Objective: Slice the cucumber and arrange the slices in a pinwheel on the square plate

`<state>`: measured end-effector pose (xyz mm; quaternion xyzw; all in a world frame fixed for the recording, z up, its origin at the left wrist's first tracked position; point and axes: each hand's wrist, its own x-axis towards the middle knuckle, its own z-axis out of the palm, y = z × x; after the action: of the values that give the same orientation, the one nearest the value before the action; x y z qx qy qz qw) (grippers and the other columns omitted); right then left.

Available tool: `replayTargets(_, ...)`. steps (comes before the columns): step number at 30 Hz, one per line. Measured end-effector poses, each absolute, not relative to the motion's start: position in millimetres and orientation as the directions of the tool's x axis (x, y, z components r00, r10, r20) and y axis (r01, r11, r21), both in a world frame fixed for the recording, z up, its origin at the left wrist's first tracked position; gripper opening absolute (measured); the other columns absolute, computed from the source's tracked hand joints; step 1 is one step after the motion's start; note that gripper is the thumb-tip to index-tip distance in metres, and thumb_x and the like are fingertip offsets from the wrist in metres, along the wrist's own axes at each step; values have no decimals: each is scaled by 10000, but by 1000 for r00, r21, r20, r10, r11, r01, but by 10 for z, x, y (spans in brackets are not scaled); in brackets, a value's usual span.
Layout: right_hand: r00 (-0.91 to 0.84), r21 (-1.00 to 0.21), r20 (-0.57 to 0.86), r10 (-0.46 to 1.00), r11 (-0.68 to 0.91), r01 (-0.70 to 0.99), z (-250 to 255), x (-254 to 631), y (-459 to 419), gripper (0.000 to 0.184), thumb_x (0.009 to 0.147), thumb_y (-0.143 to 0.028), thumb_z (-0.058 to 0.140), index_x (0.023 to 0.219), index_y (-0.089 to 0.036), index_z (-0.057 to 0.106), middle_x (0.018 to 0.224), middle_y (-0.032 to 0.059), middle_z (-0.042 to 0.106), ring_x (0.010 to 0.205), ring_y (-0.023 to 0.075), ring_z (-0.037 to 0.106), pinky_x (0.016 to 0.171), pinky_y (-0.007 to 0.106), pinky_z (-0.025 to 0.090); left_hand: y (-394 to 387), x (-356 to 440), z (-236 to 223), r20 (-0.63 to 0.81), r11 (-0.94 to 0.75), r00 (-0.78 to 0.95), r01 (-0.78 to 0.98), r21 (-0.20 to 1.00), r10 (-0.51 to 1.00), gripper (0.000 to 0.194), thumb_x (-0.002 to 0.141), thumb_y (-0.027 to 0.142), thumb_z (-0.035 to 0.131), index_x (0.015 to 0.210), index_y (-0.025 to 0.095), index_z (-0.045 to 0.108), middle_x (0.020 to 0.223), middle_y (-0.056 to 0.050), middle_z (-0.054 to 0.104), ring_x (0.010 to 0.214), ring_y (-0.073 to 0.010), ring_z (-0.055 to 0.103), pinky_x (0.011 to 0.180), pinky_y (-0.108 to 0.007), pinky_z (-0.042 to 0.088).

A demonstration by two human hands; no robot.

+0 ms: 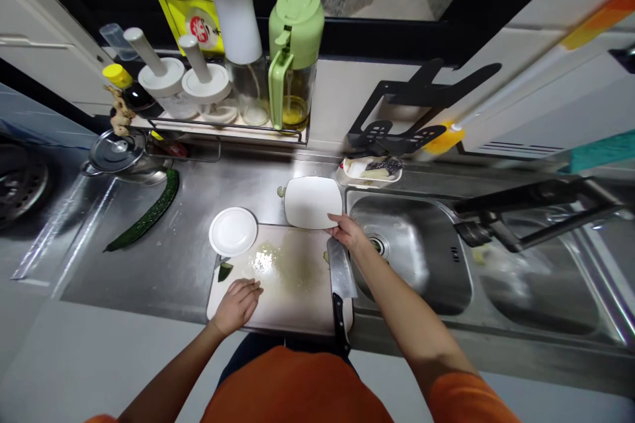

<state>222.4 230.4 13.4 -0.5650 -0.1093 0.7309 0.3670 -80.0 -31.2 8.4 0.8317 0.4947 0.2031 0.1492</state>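
My right hand point(347, 232) grips the near right corner of a white squarish plate point(312, 201), which is over the steel counter behind the cutting board. My left hand point(238, 305) is over the left part of the pale cutting board point(297, 307), fingers loosely bent and nothing seen in them. The board's middle is wet and shiny. A cleaver point(341, 271) with a black handle lies along the board's right side, under my right wrist. A small round white plate point(233, 231) overlaps the board's far left corner. Near it lies a dark green cucumber piece point(225, 271).
A long cucumber point(149, 215) lies on the counter at left, near a lidded pot point(116, 151). The sink point(411, 251) and black faucet point(516, 211) are at right. A small tray point(370, 172) sits behind the sink. A rack holds a green oil jug point(296, 33) and seasoning jars point(206, 89).
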Motion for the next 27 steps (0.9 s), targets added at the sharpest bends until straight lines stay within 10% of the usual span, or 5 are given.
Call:
replayTargets(11,128,-765,-619,775,-632,123,217,2009,2255,310,648,-160,682,948,-159,602,758,32,695,711,175,654,577,243,530,-310,-794,102,184,-462,427,766,446,885,320,869,118,514,1172,181,596,1120,-79,660,1119,-208,565,968,-401,457)
replayTargets(27,183,-447,-419,889,-377,811,304,2052,2355,620,653,-440,731,1139,-126,508,964,146,633,940,302,607,782,370,467,-334,-808,48,198,-455,411,761,463,890,335,869,125,512,1187,195,589,1119,-82,659,1118,-216,566,953,-412,461)
